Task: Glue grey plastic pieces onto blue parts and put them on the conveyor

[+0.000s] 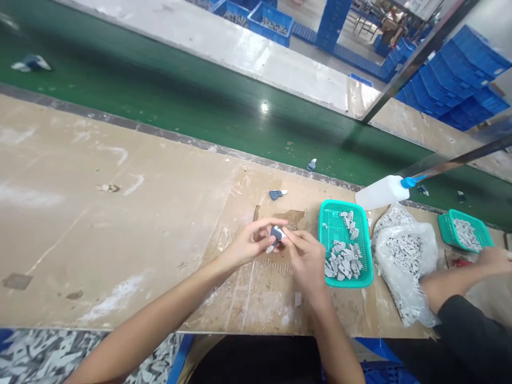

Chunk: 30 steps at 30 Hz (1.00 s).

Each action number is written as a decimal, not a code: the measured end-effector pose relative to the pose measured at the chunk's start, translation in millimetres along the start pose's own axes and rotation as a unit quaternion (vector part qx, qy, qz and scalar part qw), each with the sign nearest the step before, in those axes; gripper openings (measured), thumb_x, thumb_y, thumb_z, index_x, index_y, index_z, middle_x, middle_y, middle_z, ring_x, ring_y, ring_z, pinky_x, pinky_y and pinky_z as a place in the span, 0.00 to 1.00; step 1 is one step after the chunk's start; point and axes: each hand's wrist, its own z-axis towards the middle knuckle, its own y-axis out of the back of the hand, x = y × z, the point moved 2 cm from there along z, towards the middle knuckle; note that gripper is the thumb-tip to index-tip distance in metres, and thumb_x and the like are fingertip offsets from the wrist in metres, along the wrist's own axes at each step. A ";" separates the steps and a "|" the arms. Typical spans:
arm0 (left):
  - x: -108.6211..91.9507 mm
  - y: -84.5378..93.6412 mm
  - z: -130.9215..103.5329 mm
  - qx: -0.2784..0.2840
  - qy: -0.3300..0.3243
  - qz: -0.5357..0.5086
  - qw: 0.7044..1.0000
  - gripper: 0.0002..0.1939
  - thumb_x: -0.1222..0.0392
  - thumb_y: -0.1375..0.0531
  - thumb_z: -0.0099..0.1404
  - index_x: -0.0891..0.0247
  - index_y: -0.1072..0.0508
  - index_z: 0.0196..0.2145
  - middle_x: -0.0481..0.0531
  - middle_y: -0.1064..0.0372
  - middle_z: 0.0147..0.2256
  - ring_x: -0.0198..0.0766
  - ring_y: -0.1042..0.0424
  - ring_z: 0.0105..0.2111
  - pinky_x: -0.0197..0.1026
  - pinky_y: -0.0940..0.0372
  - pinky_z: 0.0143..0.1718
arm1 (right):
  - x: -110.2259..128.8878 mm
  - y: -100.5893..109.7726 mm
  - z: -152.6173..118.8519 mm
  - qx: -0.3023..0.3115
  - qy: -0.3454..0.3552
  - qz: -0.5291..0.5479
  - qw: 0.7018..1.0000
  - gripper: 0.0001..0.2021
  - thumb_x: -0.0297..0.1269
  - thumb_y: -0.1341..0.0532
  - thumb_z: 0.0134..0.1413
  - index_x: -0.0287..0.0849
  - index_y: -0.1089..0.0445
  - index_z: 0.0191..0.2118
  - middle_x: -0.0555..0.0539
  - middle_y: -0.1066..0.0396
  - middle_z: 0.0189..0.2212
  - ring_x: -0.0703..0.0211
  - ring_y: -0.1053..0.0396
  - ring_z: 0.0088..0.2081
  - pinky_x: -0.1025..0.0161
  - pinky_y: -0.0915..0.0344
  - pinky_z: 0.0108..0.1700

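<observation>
Over the middle of the workbench, my left hand [256, 240] and my right hand [306, 256] meet around a small dark grey and white plastic part [276, 233]. Fingers of my left hand are closed on its dark side, while my right thumb and fingers pinch its white end. A similar dark part with a white tip [276, 194] lies on the board just beyond my hands. Close to my right hand stands a green basket [370, 266] with loose light grey pieces [346, 261] in it. My fingers partly hide the held part.
A green conveyor belt [224, 128] runs behind the bench, carrying a few parts. Right of the basket are a white squeeze bottle [378, 193] with blue nozzle, a plastic bag of pieces [428, 245] and a co-worker's arm [456, 280]. Blue crates [452, 74] are stacked at back right.
</observation>
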 end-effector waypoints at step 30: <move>-143.1 102.4 190.7 -0.384 -0.122 0.402 0.822 0.14 0.61 0.35 0.58 0.67 0.30 0.41 0.45 0.29 0.32 0.34 0.31 0.34 0.39 0.33 0.44 | -99.8 113.4 60.8 0.068 -0.136 -0.397 0.905 0.10 0.26 0.42 0.60 0.41 0.24 0.42 0.40 0.26 0.40 0.51 0.30 0.44 0.61 0.37 0.41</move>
